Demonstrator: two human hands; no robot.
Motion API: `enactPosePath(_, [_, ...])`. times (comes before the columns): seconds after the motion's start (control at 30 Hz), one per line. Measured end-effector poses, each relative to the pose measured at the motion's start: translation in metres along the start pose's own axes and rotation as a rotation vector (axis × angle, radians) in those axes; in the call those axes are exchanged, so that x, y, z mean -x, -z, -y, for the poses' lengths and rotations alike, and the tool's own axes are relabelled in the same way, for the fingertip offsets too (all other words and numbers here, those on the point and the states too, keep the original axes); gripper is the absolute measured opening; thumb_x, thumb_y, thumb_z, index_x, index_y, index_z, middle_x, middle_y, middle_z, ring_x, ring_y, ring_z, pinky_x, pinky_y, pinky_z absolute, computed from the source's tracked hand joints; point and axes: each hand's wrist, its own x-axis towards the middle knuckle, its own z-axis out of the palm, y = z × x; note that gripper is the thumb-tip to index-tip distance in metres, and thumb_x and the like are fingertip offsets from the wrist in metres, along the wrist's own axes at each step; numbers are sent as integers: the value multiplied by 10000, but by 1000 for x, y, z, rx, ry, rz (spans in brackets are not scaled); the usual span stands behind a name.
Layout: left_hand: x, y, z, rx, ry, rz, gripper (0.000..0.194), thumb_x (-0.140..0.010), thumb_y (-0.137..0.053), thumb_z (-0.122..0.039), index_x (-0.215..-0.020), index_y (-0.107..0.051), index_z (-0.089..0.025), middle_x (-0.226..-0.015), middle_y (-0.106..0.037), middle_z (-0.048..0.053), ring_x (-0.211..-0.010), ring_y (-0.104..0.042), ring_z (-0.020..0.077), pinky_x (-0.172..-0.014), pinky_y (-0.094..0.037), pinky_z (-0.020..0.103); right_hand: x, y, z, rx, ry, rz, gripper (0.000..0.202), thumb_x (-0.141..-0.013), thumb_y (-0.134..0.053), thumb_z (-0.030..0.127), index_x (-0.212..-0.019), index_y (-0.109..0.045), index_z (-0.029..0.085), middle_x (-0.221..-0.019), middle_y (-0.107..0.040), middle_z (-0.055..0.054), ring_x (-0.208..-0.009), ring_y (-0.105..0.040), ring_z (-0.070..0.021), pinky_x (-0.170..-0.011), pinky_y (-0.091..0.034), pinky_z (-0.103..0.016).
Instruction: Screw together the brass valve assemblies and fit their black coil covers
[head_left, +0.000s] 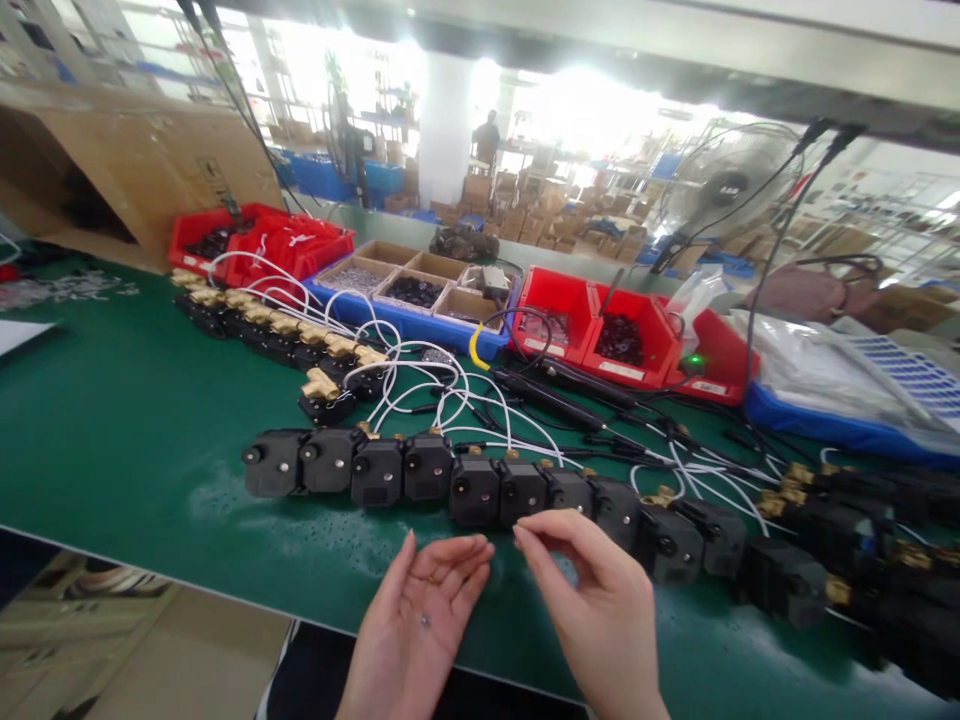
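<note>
Palm up and cupped, my left hand (431, 620) is near the front edge of the green table. A small metal piece (425, 621) lies in its palm. To its right, my right hand (592, 600) is pinched, thumb against index finger, close to the front of a black box-shaped unit (523, 490). Whatever sits between those fingertips is too small to make out. Several black units stand in a row just beyond both hands, with white cables and brass fittings behind them.
Behind the row stand a blue tray (420, 325) with divided compartments and red bins (630, 375). More units with brass fittings (322, 385) are at the back left. Dark units (840, 530) crowd the right. A cardboard box (150, 160) stands at the far left.
</note>
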Motion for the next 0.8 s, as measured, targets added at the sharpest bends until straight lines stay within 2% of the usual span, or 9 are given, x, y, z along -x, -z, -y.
enactPosePath(0.17, [2,0,-2,-21,-13,-41,520,-1025,-343,-205,-804,-779,-28,-954,-761,194,-955,-737,261,-899,-599,341,-10,1,-9,72,67,-45,97,-898,-620,118,-849,-688,167,-826,-665,-16,-745,-652,-87,-669,-543,-152])
enactPosePath(0.3, [2,2,-3,-33,-13,-50,525,-1026,-347,-212,-790,-777,-27,-947,-762,192,-958,-736,263,-890,-605,337,-17,3,-9,123,124,-26,103,-894,-623,107,-878,-696,178,-878,-673,-13,-806,-665,-86,-731,-552,-153])
enactPosePath(0.4, [1,5,-4,-35,-13,-34,514,-1024,-354,-212,-800,-779,-29,-947,-763,188,-958,-736,259,-890,-604,331,-19,6,-9,154,156,-6,110,-903,-604,109,-887,-689,176,-890,-676,-15,-811,-670,-92,-735,-554,-162])
enactPosePath(0.57, [-2,12,-3,-35,-10,2,486,-1020,-380,-220,-823,-781,-30,-959,-762,190,-978,-731,263,-919,-594,342,-17,2,-15,252,243,-51,106,-913,-598,81,-908,-663,164,-895,-662,-10,-843,-649,-83,-809,-530,-175])
enactPosePath(0.8, [-1,15,-3,-53,-15,32,451,-1015,-401,-213,-847,-783,-41,-982,-762,178,-1016,-721,261,-952,-580,344,-17,-7,-18,314,285,-16,100,-916,-592,66,-928,-654,143,-881,-610,-36,-832,-585,-108,-795,-503,-237])
